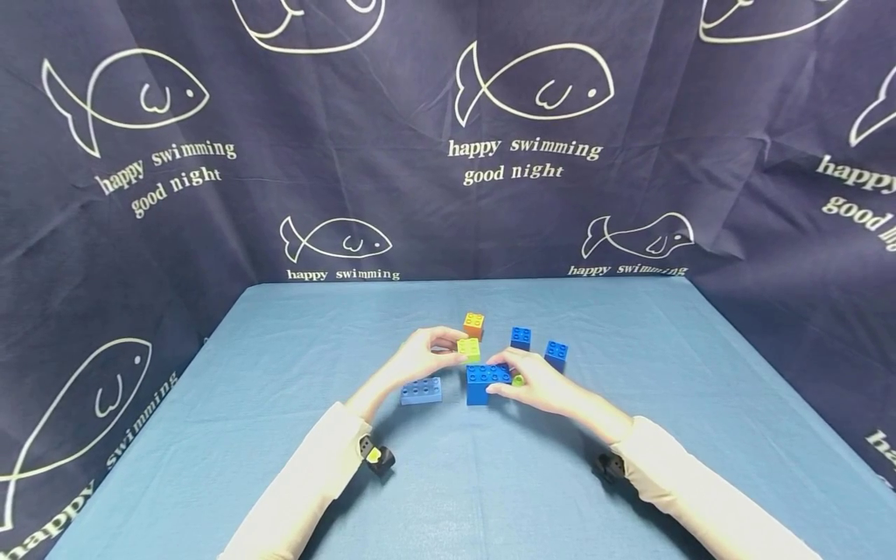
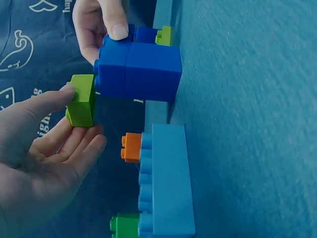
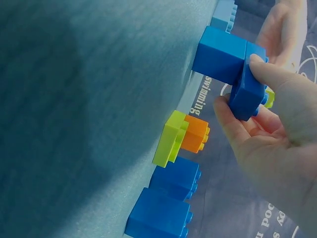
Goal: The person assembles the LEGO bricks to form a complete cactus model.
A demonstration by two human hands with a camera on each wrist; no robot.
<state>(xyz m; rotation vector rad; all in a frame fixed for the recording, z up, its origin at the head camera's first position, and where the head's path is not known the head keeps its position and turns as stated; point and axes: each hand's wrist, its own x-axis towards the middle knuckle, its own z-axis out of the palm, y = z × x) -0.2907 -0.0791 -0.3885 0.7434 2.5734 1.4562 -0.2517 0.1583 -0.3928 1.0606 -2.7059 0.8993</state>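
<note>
Sleeves (image 1: pixel 304 484) low in frame, left hand (image 1: pixel 420 357) pinched lime brick (image 1: pixel 468 350), right hand (image 1: pixel 532 381) clasped blue bricks (image 1: pixel 478 390): stacking, seemingly, alignment needed next!

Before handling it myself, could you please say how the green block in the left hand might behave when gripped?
The green block looks like moulded plastic with crisp edges, so it's probably stiff. Its small size suggests lightness, and its smooth sides could be slightly slippery.
</note>
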